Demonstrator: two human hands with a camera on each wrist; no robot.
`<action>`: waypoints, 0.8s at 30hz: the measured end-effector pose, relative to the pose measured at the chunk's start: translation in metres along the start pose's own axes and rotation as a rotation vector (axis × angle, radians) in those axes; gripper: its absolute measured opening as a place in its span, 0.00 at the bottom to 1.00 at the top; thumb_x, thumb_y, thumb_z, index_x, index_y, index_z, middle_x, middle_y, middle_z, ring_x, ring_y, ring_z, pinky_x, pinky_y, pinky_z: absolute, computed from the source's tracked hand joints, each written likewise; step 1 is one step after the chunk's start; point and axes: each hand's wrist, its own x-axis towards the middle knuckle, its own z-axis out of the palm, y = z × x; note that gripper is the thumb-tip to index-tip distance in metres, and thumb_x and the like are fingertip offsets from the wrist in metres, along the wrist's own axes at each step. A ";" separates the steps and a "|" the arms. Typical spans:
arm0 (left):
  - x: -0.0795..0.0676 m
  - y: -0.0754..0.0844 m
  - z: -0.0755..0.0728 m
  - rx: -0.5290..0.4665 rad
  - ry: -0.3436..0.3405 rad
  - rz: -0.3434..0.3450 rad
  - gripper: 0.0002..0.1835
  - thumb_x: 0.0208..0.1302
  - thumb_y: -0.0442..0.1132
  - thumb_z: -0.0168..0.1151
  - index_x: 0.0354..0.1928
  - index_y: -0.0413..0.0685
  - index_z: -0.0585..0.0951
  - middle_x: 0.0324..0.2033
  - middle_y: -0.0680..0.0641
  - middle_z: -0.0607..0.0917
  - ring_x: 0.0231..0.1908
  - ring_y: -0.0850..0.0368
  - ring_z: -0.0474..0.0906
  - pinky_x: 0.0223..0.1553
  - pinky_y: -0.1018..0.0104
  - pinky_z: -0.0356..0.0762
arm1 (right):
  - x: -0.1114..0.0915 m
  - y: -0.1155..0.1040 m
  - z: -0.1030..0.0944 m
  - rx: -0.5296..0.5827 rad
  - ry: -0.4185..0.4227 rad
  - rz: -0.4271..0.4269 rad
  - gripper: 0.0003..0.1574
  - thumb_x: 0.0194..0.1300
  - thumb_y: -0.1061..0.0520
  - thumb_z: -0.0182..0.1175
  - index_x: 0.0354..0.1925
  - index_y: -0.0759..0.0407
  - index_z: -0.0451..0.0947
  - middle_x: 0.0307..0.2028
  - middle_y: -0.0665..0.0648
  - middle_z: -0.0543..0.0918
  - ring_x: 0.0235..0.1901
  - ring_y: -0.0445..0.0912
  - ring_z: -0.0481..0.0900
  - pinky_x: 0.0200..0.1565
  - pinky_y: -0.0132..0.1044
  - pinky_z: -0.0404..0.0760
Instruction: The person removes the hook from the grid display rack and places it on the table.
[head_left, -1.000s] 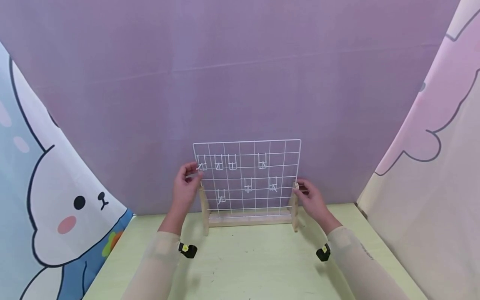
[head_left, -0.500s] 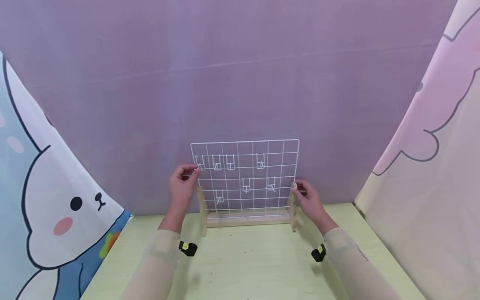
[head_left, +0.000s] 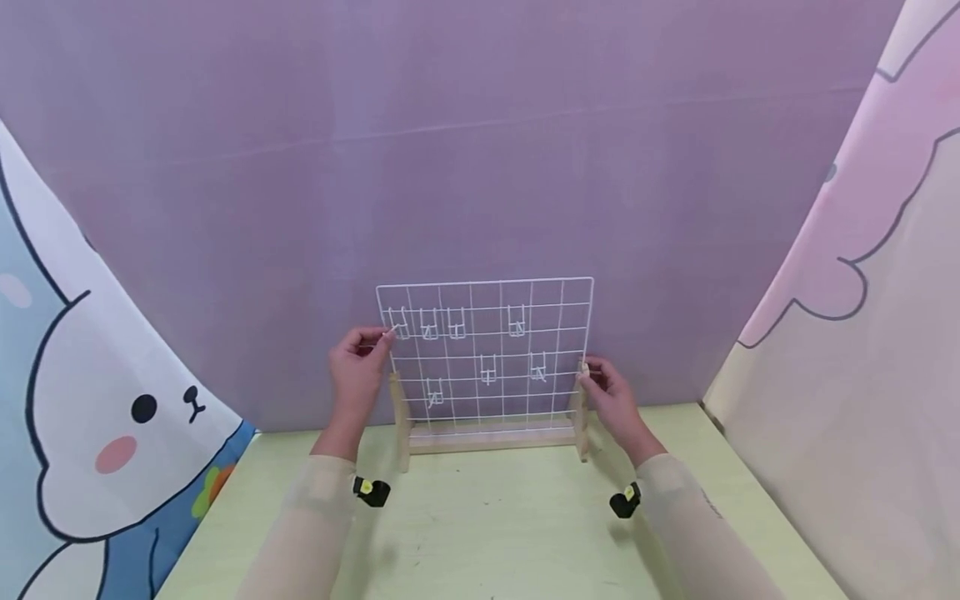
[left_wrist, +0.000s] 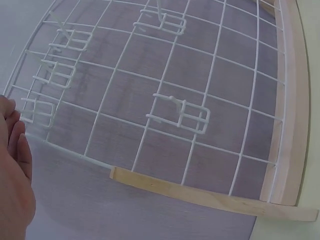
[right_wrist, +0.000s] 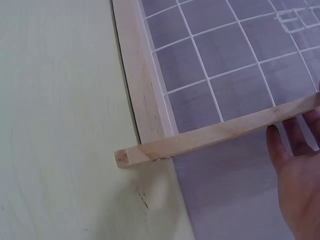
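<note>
A white wire grid panel [head_left: 486, 282] stands upright in a light wooden stand [head_left: 491, 444]. Several white wire hooks [head_left: 517, 325] hang on it. At the panel's upper left edge, my left hand [head_left: 356, 371] pinches the prong of the outermost hook [head_left: 401, 325] between thumb and fingers. The left wrist view shows that hook [left_wrist: 52, 115] right beside the curled fingers, its prong hidden by them. My right hand [head_left: 615, 400] grips the top of the stand's right post [head_left: 581, 421]. In the right wrist view its fingers lie along the post [right_wrist: 215, 132].
The stand rests near the back of a pale yellow-green table [head_left: 480, 525]. A purple cloth [head_left: 480, 167] hangs close behind it. Printed curtains flank both sides, with a rabbit figure [head_left: 82, 400] on the left and a pink cloud shape [head_left: 847, 258] on the right.
My left thumb and fingers have come together on the outermost hook's prong. The right hand keeps its place on the post. The head view has shifted a little, moving the whole scene slightly left.
</note>
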 end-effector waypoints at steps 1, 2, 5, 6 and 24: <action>0.000 0.002 0.000 0.000 0.007 0.005 0.06 0.71 0.34 0.78 0.42 0.37 0.91 0.33 0.51 0.89 0.32 0.56 0.80 0.32 0.73 0.77 | 0.000 0.000 0.001 0.018 0.000 -0.001 0.23 0.84 0.61 0.62 0.71 0.67 0.75 0.62 0.74 0.81 0.52 0.42 0.81 0.53 0.29 0.83; 0.001 0.003 -0.001 0.002 0.013 0.008 0.06 0.71 0.34 0.78 0.42 0.37 0.91 0.33 0.50 0.89 0.31 0.57 0.80 0.32 0.74 0.77 | 0.000 0.001 0.001 0.038 0.002 0.000 0.23 0.84 0.60 0.62 0.70 0.66 0.75 0.62 0.74 0.81 0.53 0.42 0.81 0.54 0.28 0.83; 0.002 0.007 -0.001 0.020 0.030 0.007 0.06 0.70 0.32 0.78 0.43 0.35 0.91 0.34 0.44 0.89 0.31 0.59 0.78 0.31 0.75 0.75 | -0.002 0.000 0.003 0.058 0.003 -0.008 0.22 0.85 0.60 0.61 0.70 0.67 0.75 0.62 0.74 0.81 0.54 0.43 0.81 0.55 0.28 0.83; 0.002 0.009 -0.001 0.029 0.037 0.006 0.06 0.70 0.31 0.77 0.44 0.34 0.91 0.35 0.42 0.90 0.31 0.59 0.78 0.31 0.76 0.74 | -0.002 0.000 0.003 0.053 0.003 -0.009 0.22 0.85 0.59 0.61 0.70 0.66 0.75 0.62 0.74 0.81 0.55 0.44 0.81 0.55 0.27 0.82; -0.001 0.024 -0.026 0.011 0.017 0.107 0.05 0.69 0.30 0.79 0.42 0.34 0.91 0.33 0.47 0.89 0.30 0.61 0.79 0.30 0.76 0.75 | -0.005 0.004 0.005 0.030 0.015 0.056 0.28 0.88 0.52 0.58 0.77 0.60 0.72 0.69 0.69 0.79 0.60 0.49 0.79 0.58 0.29 0.82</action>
